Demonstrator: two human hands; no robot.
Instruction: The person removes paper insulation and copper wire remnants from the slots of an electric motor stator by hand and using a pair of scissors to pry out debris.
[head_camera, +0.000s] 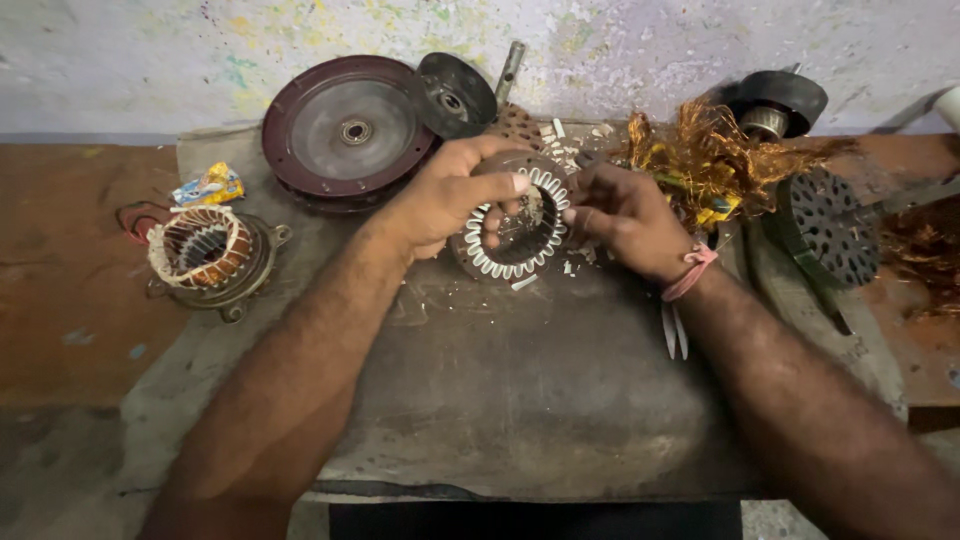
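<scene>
- Nearest to me I see both forearms running up over the grey work mat (520, 400); a pair of tweezers (676, 330) lies on it just below my right wrist, which wears a pink band.
- My left hand (440, 195) is closed around the stator ring (512, 228), thumb laid across its upper face and fingers curled under its left edge, holding it tilted just above the mat.
- My right hand (620, 215) is curled at the ring's right edge, fingertips pinched against the white slot liners (whether they grip a liner or only press on it, I cannot tell).
- White scraps (524, 283) lie just below the ring.
- Well to the left of my left hand sits a wound stator in its housing (207, 255), a crumpled wrapper (208, 186) just beyond it.
- Beyond my left hand leans a maroon motor cover (347, 130).
- Beyond my right hand is a heap of stripped copper wire (715, 160), with a perforated black cover (830, 225) to its right.
</scene>
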